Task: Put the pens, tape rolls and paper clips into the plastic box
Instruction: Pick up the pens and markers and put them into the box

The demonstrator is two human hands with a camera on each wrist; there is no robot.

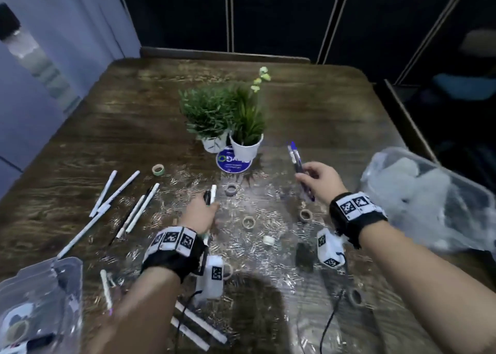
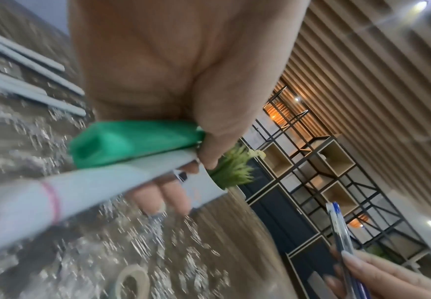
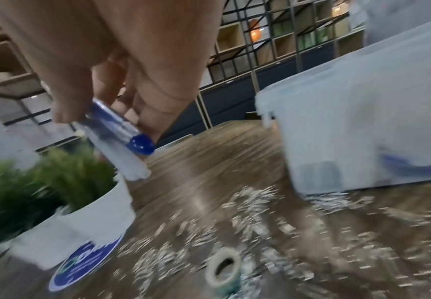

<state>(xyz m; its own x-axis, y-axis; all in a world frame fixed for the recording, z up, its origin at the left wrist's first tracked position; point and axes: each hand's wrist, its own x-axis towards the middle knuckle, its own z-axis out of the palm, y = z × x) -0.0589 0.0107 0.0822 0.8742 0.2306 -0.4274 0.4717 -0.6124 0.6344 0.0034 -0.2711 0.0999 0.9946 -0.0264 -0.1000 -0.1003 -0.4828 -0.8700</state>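
My left hand (image 1: 208,207) grips a white pen and a dark pen (image 1: 211,196) over the table's middle; the left wrist view shows a green-ended pen (image 2: 132,141) and a white pen (image 2: 81,188) in its grasp. Further right, my right hand (image 1: 304,175) pinches two blue pens (image 1: 296,159), seen close in the right wrist view (image 3: 122,125). The clear plastic box (image 1: 456,192) stands at the right edge, beside the right hand. Several white pens (image 1: 134,208), tape rolls (image 1: 248,222) and scattered paper clips (image 1: 268,200) lie on the table.
Two potted plants (image 1: 222,117) in white pots (image 1: 245,147) stand on a blue round sticker (image 1: 230,163) behind the hands. A second clear plastic container (image 1: 40,300) at the near left holds a tape roll. More white pens (image 1: 198,324) lie under my left forearm.
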